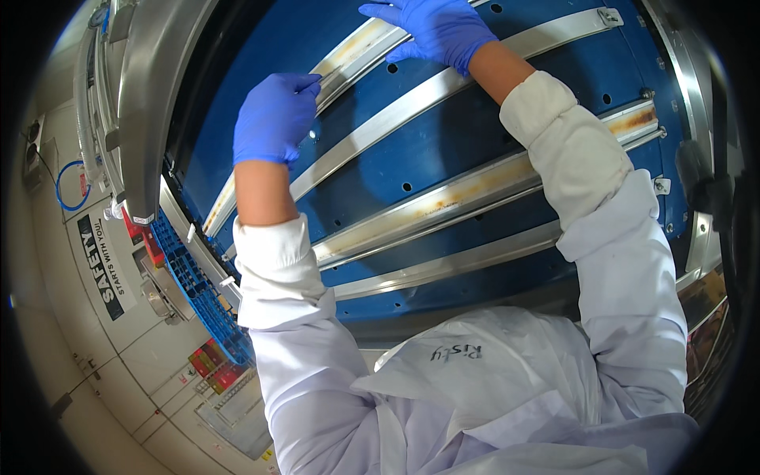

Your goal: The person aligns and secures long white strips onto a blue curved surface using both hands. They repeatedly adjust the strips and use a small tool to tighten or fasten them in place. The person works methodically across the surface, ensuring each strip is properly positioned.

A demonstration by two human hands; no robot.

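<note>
Both my hands wear blue gloves and reach over a blue panel (372, 178) crossed by several metal rails. My left hand (275, 119) is closed at the upper-left rail (356, 55), its fingers curled over it. Parts of that rail show on both sides of the glove, with brownish stains along it. Further right, my right hand (435, 32) lies across the same rail near the top edge, thumb and fingers stretched apart. A plain flat metal strip (396, 111) runs just below both hands.
Lower on the panel are a stained rail (443, 202) and another metal strip (451, 265). A steel frame (158, 87) rises at the left. Beyond it are blue plastic mesh (198, 289), a blue hose (70, 186) and a wall sign (103, 265). Dark cables (716, 182) hang at the right.
</note>
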